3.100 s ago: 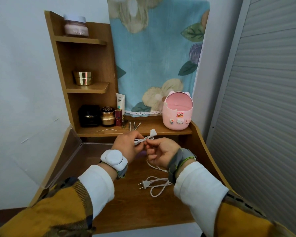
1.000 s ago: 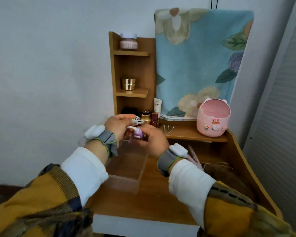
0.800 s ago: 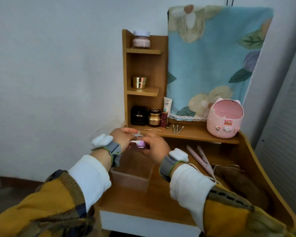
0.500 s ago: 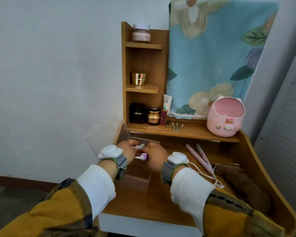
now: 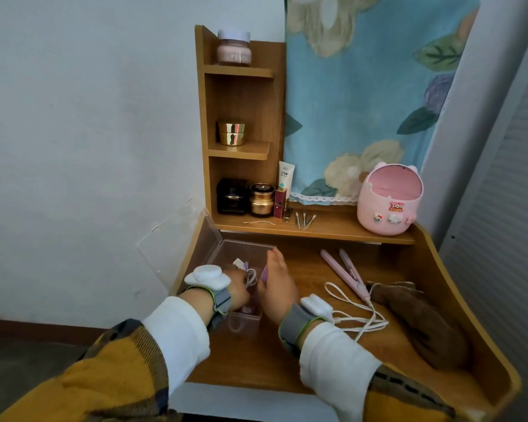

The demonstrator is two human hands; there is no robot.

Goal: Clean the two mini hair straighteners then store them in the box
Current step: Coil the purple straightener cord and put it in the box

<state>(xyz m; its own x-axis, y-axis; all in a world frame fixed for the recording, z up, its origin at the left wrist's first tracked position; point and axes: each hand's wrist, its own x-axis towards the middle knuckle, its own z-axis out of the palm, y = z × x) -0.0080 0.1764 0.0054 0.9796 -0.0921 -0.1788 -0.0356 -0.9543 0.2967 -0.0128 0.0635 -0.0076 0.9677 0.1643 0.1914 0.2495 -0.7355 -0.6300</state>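
The purple mini hair straightener (image 5: 264,273) is held upright inside the clear plastic box (image 5: 247,244), which stands at the left of the wooden desk (image 5: 250,360) with its transparent hinged lid (image 5: 177,248) thrown open toward the wall. Only a narrow purple strip is seen between the two hands. Its coiled white cord (image 5: 251,277), with the plug end showing above, is bunched just beside it.

The cord bundle appears to be pinched by the curled fingers of the left hand (image 5: 237,287), though those fingers are partly hidden. The right hand (image 5: 276,284) is laid against the side of the straightener with its fingers straight and close together; the thumb cannot be seen.

The step in hand is judged to be the storing of the first straightener: it is down among the walls of the box but not yet released. Next, both body and cord would need to be settled flat on the box floor and let go, with no loop left over the rim.

The pink mini hair straightener (image 5: 343,274) lies well apart on the desk to the right, its arms spread and its loose white cord (image 5: 363,321) uncoiled. A crumpled brown cloth (image 5: 418,321) lies beside it, so cleaning, winding and storing of this one are judged to remain.
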